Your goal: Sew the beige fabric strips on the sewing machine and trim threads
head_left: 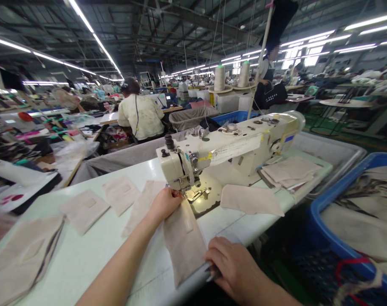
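My left hand (166,204) is beside the needle area of a white sewing machine (225,148), its fingers pinched at the top end of a beige fabric piece (184,246). A small lighter strip (188,219) lies on that piece, which runs down to the table's front edge. At its lower right edge is my right hand (233,267), fingers curled round a small dark pointed tool (213,272) whose kind is mostly hidden. Another beige piece (250,199) lies flat right of the needle plate (201,196).
Beige pieces with small patches (83,210) lie on the table's left, near a stack (21,255). Another stack (290,172) sits at the machine's right end. A blue basket (317,216) of fabric stands at right. A person (140,110) sits ahead; another (268,76) stands behind.
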The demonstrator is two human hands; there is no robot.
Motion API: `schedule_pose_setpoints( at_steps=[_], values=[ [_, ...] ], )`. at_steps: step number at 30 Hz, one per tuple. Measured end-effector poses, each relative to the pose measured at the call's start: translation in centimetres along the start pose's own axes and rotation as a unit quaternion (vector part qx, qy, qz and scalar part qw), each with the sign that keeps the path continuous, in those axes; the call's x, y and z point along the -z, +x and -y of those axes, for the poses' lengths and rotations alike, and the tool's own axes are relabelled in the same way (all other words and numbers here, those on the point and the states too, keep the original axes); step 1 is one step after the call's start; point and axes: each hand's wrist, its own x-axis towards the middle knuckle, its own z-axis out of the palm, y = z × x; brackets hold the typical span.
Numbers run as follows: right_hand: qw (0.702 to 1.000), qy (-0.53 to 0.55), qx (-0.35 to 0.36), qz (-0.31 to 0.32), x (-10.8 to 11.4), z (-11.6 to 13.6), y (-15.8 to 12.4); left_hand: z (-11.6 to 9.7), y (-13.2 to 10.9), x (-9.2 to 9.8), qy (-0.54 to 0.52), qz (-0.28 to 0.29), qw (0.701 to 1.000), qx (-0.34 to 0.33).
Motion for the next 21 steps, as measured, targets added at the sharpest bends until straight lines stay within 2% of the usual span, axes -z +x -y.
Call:
schedule_pose_setpoints(
  at_steps=[7,10,12,13,15,17,18,19,21],
  values=[
    [1.0,-0.007,-0.015,0.025,0.6,0.3,0.6,0.0,0.2,0.4,0.034,-0.008,0.999,-0.022],
    [1.0,-0.013,-0.021,0.019,0.9,0.6,0.5,-0.1,-1.3,0.5,0.068,-0.054,0.995,-0.045],
    [1.0,-0.016,-0.02,0.016,1.2,0.7,0.2,-0.4,-3.4,0.5,0.1,-0.102,0.987,-0.072],
    [1.0,-0.021,-0.013,0.016,1.4,0.7,0.1,-0.5,-4.8,0.4,0.114,-0.121,0.981,-0.098],
    [0.999,-0.039,0.007,0.024,1.6,0.8,-0.4,-0.8,-8.1,0.0,0.124,-0.132,0.958,-0.22],
    [0.998,-0.057,0.028,0.03,1.7,0.7,-0.7,-0.9,-11.4,-0.7,0.074,-0.066,0.927,-0.362],
    [0.997,-0.062,0.038,0.03,1.7,0.7,-0.8,-0.7,-12.9,-1.2,0.061,-0.025,0.912,-0.406],
    [0.997,-0.065,0.044,0.027,1.8,0.7,-0.9,-0.5,-14.1,-1.6,0.064,-0.013,0.899,-0.434],
    [0.997,-0.064,0.048,0.023,1.8,0.6,-0.9,0.3,-15.7,-2.5,0.089,-0.025,0.881,-0.464]
  ],
)
